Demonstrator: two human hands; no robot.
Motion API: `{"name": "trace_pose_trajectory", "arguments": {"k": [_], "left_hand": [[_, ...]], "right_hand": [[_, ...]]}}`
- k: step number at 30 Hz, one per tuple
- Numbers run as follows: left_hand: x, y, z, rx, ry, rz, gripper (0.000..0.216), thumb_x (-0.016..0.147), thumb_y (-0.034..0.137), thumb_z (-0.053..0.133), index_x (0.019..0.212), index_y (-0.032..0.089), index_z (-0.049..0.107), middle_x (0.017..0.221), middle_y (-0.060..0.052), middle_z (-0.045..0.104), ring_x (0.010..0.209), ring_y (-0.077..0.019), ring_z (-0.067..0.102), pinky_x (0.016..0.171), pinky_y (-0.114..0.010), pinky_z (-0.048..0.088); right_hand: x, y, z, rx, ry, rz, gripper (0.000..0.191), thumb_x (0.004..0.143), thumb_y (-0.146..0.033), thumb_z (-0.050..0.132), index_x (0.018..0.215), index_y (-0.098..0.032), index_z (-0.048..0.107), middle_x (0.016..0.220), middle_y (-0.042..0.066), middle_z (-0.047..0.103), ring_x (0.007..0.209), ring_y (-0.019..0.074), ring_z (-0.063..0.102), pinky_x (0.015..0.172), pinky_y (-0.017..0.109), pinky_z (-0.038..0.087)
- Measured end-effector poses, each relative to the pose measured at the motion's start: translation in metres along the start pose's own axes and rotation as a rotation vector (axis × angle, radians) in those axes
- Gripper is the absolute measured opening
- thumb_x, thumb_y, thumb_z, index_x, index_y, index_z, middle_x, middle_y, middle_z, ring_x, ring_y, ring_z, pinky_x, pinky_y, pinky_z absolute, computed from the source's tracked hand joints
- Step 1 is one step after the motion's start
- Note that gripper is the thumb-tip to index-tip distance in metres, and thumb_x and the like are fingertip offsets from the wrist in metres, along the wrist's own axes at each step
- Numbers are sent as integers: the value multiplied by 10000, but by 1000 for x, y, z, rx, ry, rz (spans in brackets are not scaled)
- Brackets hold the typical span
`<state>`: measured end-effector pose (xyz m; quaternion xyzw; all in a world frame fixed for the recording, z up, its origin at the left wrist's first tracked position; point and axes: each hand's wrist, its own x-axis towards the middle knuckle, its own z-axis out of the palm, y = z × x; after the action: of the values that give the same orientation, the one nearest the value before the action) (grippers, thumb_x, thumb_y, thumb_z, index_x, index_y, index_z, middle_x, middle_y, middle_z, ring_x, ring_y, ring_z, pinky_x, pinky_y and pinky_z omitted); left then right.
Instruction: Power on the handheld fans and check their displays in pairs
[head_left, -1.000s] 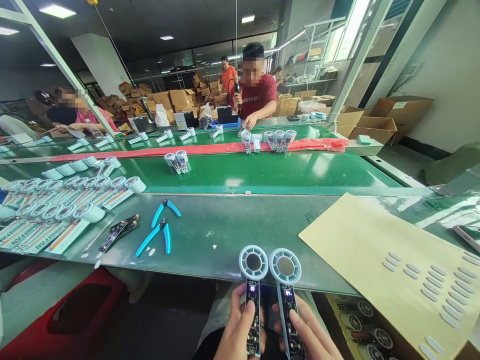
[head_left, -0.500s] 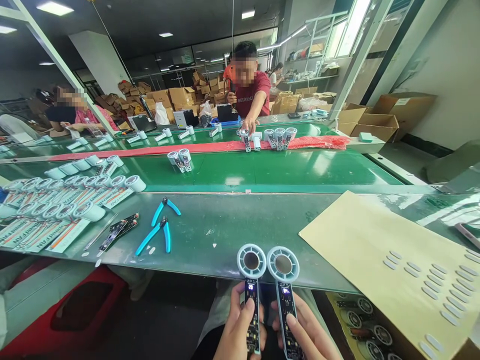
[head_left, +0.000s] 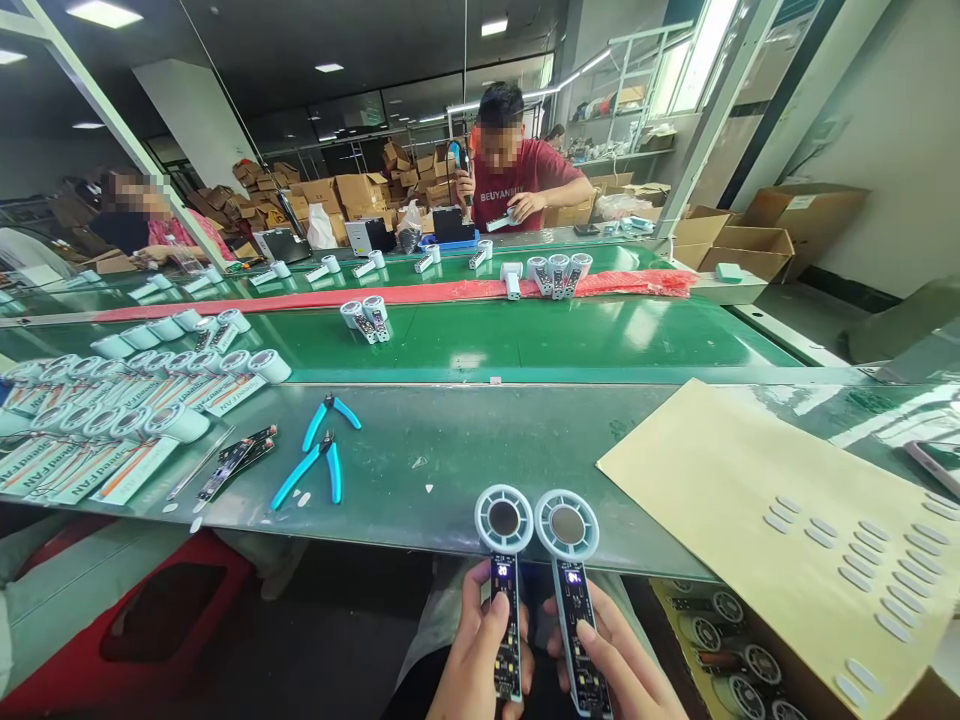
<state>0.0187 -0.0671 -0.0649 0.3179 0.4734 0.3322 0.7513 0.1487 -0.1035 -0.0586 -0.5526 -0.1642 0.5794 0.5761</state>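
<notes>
My left hand point(head_left: 474, 640) is wrapped round a handheld fan point(head_left: 504, 522) with an exposed circuit board, thumb pressed on the board. Its small display is lit and seems to read 20. Another handheld fan point(head_left: 568, 526) stands upright in my right hand point(head_left: 622, 655), the thumb lying on its board; the lit digits look like 84. Both round light-blue fan heads sit side by side, just over the bench's front edge. Left of them on the bench lie two blue-handled cutters point(head_left: 330, 470) and several loose circuit boards point(head_left: 236, 462).
Rows of fan units point(head_left: 142, 420) fill the bench's left. A yellow sheet with pale oval pieces point(head_left: 795, 540) covers the right, above a box of fans point(head_left: 739, 650). Fans also stand on the green conveyor point(head_left: 465, 340). Across it, a co-worker point(head_left: 517, 180) holds a fan and a tool.
The co-worker opposite has lifted a fan off the line and drawn it close. The pair of fans on the near conveyor has shifted slightly right. My hands stay nearly still.
</notes>
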Motion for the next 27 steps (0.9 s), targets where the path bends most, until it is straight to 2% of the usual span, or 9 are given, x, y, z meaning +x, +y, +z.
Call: {"name": "trace_pose_trajectory", "arguments": {"k": [5, 8, 9, 11, 13, 15, 19, 22, 27], "left_hand": [[0, 1, 1, -9, 5, -8, 528, 787, 591, 460, 1151, 256, 276, 786, 8, 490, 477, -58, 455, 315, -114, 263], [0, 0, 1, -9, 1, 3, 530, 790, 589, 455, 1154, 251, 269, 769, 14, 485, 469, -57, 452, 312, -112, 264], [0, -1, 1, -8, -2, 10, 528, 794, 585, 452, 1156, 250, 263, 762, 17, 481, 468, -58, 453, 310, -111, 265], [1, -2, 1, -1, 0, 19, 510, 803, 571, 447, 1154, 252, 258, 754, 22, 477, 466, -59, 452, 307, -110, 265], [1, -1, 1, 10, 12, 16, 487, 806, 562, 451, 1141, 259, 272, 751, 27, 481, 453, -53, 434, 307, -110, 259], [2, 0, 2, 17, 24, 8, 462, 806, 561, 452, 1122, 266, 290, 731, 37, 481, 424, -41, 395, 304, -109, 234], [2, 3, 3, 27, 48, 2, 452, 792, 581, 452, 1097, 277, 316, 690, 52, 474, 382, -31, 344, 287, -106, 182], [1, 9, 1, 23, 85, 52, 488, 761, 605, 481, 1092, 277, 339, 666, 58, 467, 368, -35, 342, 279, -113, 205], [4, 45, -9, 52, 162, 207, 414, 798, 549, 463, 1091, 272, 368, 670, 59, 455, 392, -41, 351, 296, -121, 234]], "right_hand": [[2, 1, 3, 40, 43, 86, 509, 642, -535, 695, 1046, -240, 598, 1190, 12, 558, 1268, 267, 280, 749, 238, 485], [3, 0, 3, -7, 45, 47, 526, 657, -563, 678, 1047, -220, 591, 1163, 22, 570, 1207, 254, 360, 714, 221, 479], [3, 0, 3, -24, 34, 36, 524, 667, -565, 671, 1048, -215, 584, 1110, 30, 594, 1125, 252, 441, 677, 228, 480], [5, 1, 2, -44, -8, 27, 512, 689, -567, 650, 1047, -212, 561, 941, 28, 631, 838, 220, 564, 579, 247, 463], [7, 3, 0, -58, -56, 27, 476, 713, -570, 625, 1014, -211, 541, 762, 2, 612, 603, 175, 530, 510, 251, 428], [8, 4, -2, -75, -83, 34, 441, 729, -572, 607, 968, -212, 525, 659, -20, 566, 526, 156, 485, 493, 246, 405], [6, 0, 0, -107, -75, 52, 429, 731, -557, 605, 986, -224, 514, 622, -31, 536, 524, 161, 471, 494, 241, 387], [5, -9, 6, -132, -74, -10, 417, 710, -541, 622, 982, -233, 553, 679, -22, 556, 569, 170, 483, 542, 252, 405], [23, -32, 35, -156, -211, 13, 391, 736, -548, 578, 939, -214, 572, 723, 0, 606, 683, 200, 554, 664, 278, 423]]}}
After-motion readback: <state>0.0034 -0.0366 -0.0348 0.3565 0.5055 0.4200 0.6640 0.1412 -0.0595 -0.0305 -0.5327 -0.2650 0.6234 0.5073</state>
